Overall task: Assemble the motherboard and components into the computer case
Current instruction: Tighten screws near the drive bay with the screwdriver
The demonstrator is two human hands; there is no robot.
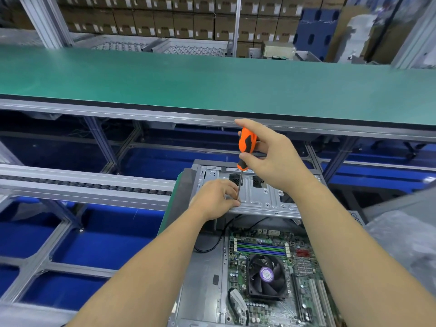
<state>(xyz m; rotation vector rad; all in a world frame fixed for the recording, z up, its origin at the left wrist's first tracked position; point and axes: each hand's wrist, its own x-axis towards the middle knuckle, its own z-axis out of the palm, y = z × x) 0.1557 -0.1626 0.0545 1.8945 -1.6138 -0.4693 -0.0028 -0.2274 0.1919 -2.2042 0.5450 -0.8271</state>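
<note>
An open grey computer case (205,286) lies in front of me with a green motherboard (304,267) inside, its black CPU fan (266,277) near the middle. Across the far end of the case sits a silver drive bracket (262,199). My right hand (276,159) grips the orange and black handle of a screwdriver (246,143), held upright with its shaft reaching down to the bracket's left edge. My left hand (215,197) pinches at the shaft's tip there; whatever it holds is hidden by the fingers.
A long green-topped workbench (188,76) runs across beyond the case. A roller conveyor rail (82,182) lies to the left over blue flooring. Clear plastic wrap (405,244) sits at the right. Stacked cardboard boxes (165,17) fill the background.
</note>
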